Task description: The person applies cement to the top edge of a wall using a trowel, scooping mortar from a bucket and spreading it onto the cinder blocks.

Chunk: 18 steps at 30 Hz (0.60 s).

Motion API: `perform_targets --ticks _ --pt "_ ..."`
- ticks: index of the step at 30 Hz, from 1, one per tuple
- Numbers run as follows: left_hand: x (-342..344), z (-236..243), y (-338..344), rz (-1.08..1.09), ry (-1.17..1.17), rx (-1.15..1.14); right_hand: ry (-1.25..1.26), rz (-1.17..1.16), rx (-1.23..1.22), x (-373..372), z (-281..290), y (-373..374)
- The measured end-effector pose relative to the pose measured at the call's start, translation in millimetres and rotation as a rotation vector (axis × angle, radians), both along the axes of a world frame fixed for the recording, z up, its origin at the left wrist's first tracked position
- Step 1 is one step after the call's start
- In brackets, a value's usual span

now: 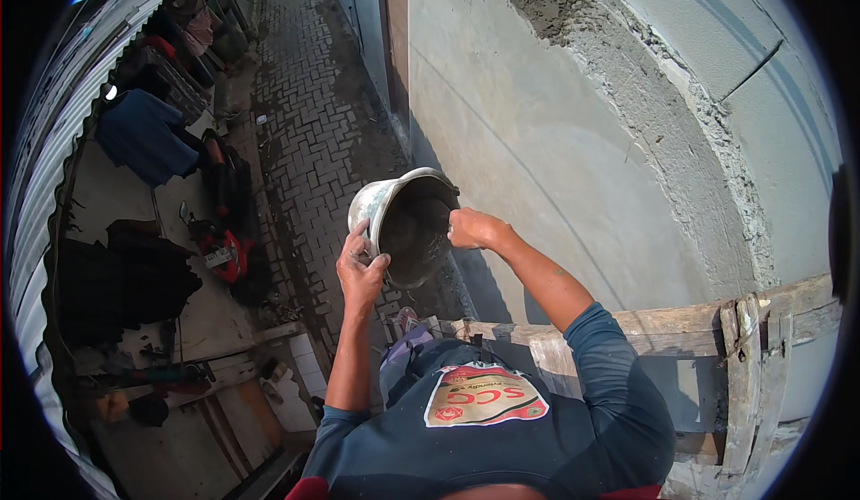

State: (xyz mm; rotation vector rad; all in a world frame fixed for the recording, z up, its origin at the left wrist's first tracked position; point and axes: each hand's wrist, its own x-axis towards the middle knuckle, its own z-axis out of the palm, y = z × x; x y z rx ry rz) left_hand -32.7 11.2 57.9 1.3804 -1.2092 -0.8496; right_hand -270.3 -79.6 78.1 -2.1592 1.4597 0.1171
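A pale, mud-smeared bucket [370,200] is held tilted in front of me, its mouth turned toward my right and showing a dark grey, wet-looking inside. My left hand [361,269] grips it at the lower left, with the thumb and a finger against its side. My right hand [475,229] is closed on the right side of the bucket at the rim, its fingertips partly hidden. Both forearms reach up from the lower edge.
A pale plastered wall [537,150] with a rough mortar band [654,124] runs along the right. Wooden planks [663,321] lie near me. Below is a paved alley [305,97]. On the left are a corrugated roof edge [40,249], hanging clothes [143,133] and a red motorbike [228,262].
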Motion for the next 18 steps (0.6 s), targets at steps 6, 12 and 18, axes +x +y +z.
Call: perform_targets --ticks 6,12,18 --pt "16.9 6.6 6.9 -0.056 0.037 -0.013 -0.314 -0.121 0.776 -11.2 -25.6 -6.4" --pt "33.0 -1.1 3.2 -0.064 0.22 0.007 -0.911 -0.362 1.165 8.9 -61.2 18.6" --pt "48.6 -7.8 -1.7 0.092 0.512 0.17 -0.875 -0.353 0.957 22.7 -35.1 -3.5"
